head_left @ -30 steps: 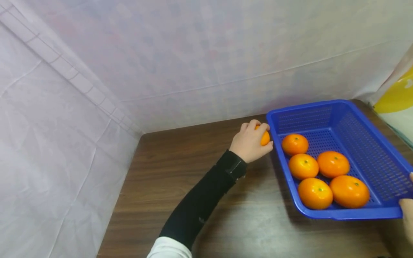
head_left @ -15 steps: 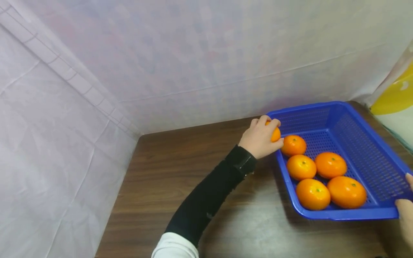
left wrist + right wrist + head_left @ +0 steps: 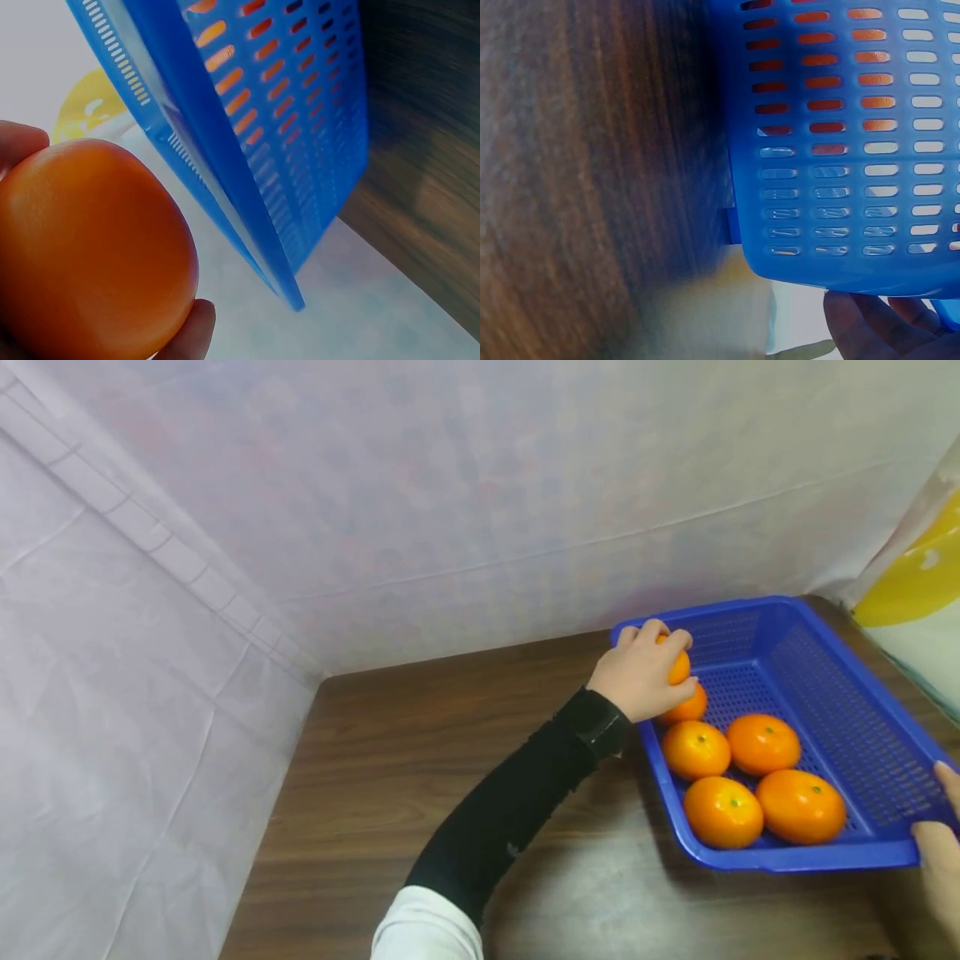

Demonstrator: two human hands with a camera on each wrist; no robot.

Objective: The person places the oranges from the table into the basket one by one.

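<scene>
1. Left hand grips an orange just over the basket's far-left corner, above another orange.
2. Right hand grips the basket's near-right rim on the bench.

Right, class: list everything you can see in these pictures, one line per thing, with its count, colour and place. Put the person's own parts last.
held orange: one, orange, in the left hand's grip, over the basket's far left corner.
oranges in the basket: five, orange, on the basket floor, one partly hidden under the held orange.
basket: one, blue, slotted plastic, on the right of the table, its near right corner lifted.
table: one, dark brown wood grain.
white sheeting: covers the back and left walls.
yellow shape: one, at the right edge, unclear what it is.
left hand: one, black sleeve with white cuff, fingers curled round the held orange.
right hand: one, grips the basket's near right corner.
</scene>
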